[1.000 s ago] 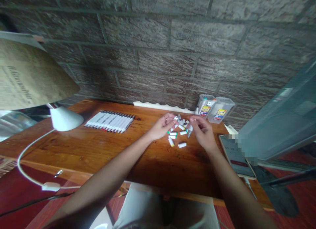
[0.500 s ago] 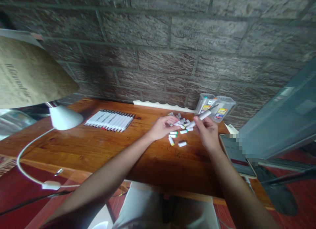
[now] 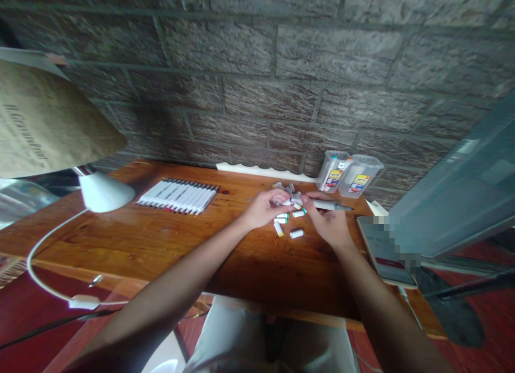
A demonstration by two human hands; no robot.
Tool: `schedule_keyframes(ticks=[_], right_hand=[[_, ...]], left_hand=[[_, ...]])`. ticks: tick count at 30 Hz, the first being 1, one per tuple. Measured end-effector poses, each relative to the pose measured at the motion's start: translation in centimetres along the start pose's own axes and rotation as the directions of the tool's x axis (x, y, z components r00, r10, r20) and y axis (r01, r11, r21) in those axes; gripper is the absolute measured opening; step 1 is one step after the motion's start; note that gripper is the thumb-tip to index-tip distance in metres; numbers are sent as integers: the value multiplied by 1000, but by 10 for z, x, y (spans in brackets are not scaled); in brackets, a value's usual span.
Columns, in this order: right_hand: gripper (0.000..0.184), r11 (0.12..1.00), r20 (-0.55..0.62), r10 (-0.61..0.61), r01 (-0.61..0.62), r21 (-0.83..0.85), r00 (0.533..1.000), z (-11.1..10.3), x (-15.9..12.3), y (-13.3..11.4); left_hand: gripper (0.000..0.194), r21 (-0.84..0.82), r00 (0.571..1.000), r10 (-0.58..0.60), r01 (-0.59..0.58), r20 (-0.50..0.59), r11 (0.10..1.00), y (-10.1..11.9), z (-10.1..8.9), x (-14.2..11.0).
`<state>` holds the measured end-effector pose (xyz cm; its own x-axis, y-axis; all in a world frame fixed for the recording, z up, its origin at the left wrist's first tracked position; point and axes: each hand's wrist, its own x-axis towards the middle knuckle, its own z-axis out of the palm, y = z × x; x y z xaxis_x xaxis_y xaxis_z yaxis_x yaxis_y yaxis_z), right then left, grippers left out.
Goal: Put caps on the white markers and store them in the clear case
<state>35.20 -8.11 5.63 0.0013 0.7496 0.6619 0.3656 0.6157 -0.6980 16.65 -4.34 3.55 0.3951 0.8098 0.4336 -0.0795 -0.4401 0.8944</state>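
Observation:
Between the fingers of my right hand (image 3: 328, 222) is a white marker (image 3: 326, 205), lying nearly level with its grey, dark-tipped end pointing right. My left hand (image 3: 263, 207) is closed on a small white marker cap (image 3: 287, 202), partly hidden by the fingers. The marker's left end is close to that cap; whether they touch I cannot tell. Under and around both hands lie several loose caps, among them a yellow-ended cap (image 3: 278, 229), a green-ended cap (image 3: 280, 220) and a plain white cap (image 3: 296, 234).
Left of my hands, a row of white markers (image 3: 177, 196) lies side by side. Two clear plastic boxes (image 3: 360, 177) stand by the brick wall, the left one holding markers. A tablet (image 3: 386, 252) lies at the right edge; a lamp (image 3: 104, 193) stands at left.
My right hand has turned the marker, swinging its dark tip from pointing down, through up and right, to nearly level, and moved toward the left hand. The left hand keeps its cap.

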Motion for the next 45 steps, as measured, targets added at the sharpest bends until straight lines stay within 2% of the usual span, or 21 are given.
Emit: schedule_keyframes(ticks=[5, 12, 18, 22, 25, 27, 29, 35, 45], right_hand=[[16, 981, 39, -144, 148, -122, 989, -4, 1, -2], [17, 988, 23, -102, 104, -112, 994, -6, 0, -2], [16, 964, 89, -195, 207, -166, 977, -1, -1, -4], [16, 939, 63, -241, 249, -237, 968, -1, 0, -11], [17, 934, -77, -241, 209, -291, 968, -6, 4, -6], [18, 947, -171, -204, 150, -285, 964, -11, 7, 2], [20, 966, -214, -146, 92, -244, 966, -14, 8, 8], [19, 989, -182, -100, 79, -122, 978, -6, 5, 6], [16, 1000, -123, -30, 30, -5, 992, 0, 0, -2]], left_hand=[[36, 17, 1000, 4, -4, 12, 1000, 3, 1, 0], [36, 16, 1000, 15, -15, 4, 1000, 5, 1, -1], [32, 91, 999, 31, -33, 27, 995, 9, -1, 0], [36, 23, 1000, 12, -12, 0, 1000, 8, -3, 1], [36, -38, 999, -2, 4, 45, 999, 8, -3, 1], [35, -48, 998, 0, 3, 61, 999, 7, -2, 1], [34, -52, 999, 1, 1, 52, 999, 6, -1, 1], [35, -63, 999, -20, 22, 31, 998, 3, -2, 2], [36, -17, 999, 19, -19, 27, 1000, 3, -3, 2]])
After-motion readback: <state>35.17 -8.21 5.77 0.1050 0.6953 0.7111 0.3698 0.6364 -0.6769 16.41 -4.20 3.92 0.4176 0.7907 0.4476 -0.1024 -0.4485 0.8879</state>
